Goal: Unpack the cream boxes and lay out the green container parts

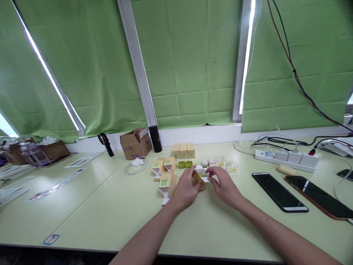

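Observation:
My left hand is closed around a small brown cardboard box whose top stands open. A white inner flap sticks out on its right, and the fingertips of my right hand pinch it. Something yellow-green shows inside, too small to name. Left of my hands stand several similar boxes with green labels and open flaps, the nearest box beside my left wrist. Just beyond my hands are green square containers, small pale pink pieces and clear cups with yellow bits.
Three closed brown boxes stand at the back. Further left are a larger carton, a black cylinder, a white charger and a handheld fan. Two phones and a power strip with cables lie right.

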`<state>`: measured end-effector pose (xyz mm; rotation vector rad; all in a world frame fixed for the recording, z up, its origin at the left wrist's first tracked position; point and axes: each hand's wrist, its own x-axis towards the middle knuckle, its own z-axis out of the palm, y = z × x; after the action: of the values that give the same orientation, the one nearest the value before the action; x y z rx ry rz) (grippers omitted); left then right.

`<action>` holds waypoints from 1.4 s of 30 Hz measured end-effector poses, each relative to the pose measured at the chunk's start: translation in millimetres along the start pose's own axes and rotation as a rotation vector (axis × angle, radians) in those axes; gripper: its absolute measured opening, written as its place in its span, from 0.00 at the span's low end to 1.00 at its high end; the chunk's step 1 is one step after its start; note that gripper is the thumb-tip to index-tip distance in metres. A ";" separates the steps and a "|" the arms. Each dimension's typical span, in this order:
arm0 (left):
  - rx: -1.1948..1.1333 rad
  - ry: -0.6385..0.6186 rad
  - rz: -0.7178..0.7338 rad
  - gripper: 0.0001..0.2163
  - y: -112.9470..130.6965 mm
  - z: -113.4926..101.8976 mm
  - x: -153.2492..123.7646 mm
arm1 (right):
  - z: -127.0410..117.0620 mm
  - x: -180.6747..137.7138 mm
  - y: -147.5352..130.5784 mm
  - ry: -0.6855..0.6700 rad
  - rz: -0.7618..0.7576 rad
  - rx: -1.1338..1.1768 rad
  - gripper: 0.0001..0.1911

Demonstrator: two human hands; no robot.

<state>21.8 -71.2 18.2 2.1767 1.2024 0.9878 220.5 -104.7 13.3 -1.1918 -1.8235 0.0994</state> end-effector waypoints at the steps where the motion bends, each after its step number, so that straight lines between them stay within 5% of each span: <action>1: 0.009 -0.002 0.012 0.33 0.2 -0.3 -0.2 | 0.0 -0.4 -0.7 -0.005 -0.024 -0.004 0.11; 10: 0.156 -0.019 0.185 0.33 4.4 -3.4 -2.7 | -2.4 -1.1 -4.3 -0.027 0.013 0.088 0.20; 25: 0.376 -0.033 0.380 0.36 13.7 0.0 -10.4 | 7.2 3.5 0.2 -0.015 0.179 0.132 0.10; 34: 0.423 0.005 0.385 0.34 12.2 0.4 -9.8 | 5.7 5.7 4.6 -0.009 0.214 0.128 0.07; 42: 0.437 0.038 0.355 0.34 8.4 -1.7 -8.3 | 4.9 6.6 5.5 0.032 0.410 0.401 0.13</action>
<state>22.0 -82.5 21.9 2.7996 1.1556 0.9732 220.0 -94.9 12.0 -1.2444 -1.4193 0.6444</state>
